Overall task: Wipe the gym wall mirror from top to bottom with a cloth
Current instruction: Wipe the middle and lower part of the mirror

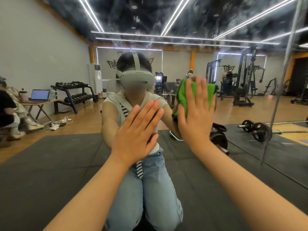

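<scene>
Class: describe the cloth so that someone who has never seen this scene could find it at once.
The mirror fills the view. Right of centre, the right hand presses flat against it. The cloth under that hand is the only bright green thing.

Both forearms bare, stretched forward and upward. Left hand (138, 130): back to camera, left fingers (150, 110) straight, held together, leaning right. Right hand (195, 117): just right of the left fingers and higher, palm forward, right fingers (198, 92) straight, upright, slightly spread. Hands not touching.
</scene>
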The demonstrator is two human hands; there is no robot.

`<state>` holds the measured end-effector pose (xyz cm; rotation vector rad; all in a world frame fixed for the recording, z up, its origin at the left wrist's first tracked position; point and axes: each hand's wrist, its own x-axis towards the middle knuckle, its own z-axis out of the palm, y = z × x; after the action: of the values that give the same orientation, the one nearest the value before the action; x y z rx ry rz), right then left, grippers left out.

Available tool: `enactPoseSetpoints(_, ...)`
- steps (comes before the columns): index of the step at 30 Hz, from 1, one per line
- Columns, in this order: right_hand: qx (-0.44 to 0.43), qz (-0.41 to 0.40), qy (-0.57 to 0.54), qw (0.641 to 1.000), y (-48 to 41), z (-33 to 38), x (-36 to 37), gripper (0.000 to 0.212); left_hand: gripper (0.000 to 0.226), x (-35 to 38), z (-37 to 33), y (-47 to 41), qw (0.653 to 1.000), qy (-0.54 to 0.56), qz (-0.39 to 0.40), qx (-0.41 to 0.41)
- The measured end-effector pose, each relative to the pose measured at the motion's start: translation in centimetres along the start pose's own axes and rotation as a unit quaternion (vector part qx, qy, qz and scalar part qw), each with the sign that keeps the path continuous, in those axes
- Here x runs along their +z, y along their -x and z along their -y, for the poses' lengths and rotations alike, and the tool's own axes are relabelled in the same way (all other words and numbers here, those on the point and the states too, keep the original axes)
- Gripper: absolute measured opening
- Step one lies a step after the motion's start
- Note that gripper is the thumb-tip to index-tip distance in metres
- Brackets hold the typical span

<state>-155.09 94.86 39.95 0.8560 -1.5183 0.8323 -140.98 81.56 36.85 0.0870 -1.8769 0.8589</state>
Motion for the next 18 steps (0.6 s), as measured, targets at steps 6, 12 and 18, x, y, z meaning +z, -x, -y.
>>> enactPoseSetpoints(6, -0.334, 0.118, 0.041, 0.934, 4.0, -4.8, -1.3, 0.057, 0.068, 0.1, 0.1, 0.0, 1.000, 0.011, -0.005, -0.001)
enactPoseSetpoints(12, -0.037, 0.068, 0.012, 0.997, 1.8, -7.5, -2.6, 0.069, 0.066, 0.2, 0.1, 0.0, 1.000, 0.006, 0.003, -0.002)
enactPoseSetpoints(18, -0.126, 0.078, -0.001, 0.989, 10.4, -1.8, 0.0, 0.068, 0.067, 0.2, 0.1, 0.1, 1.000, -0.005, 0.010, -0.001)
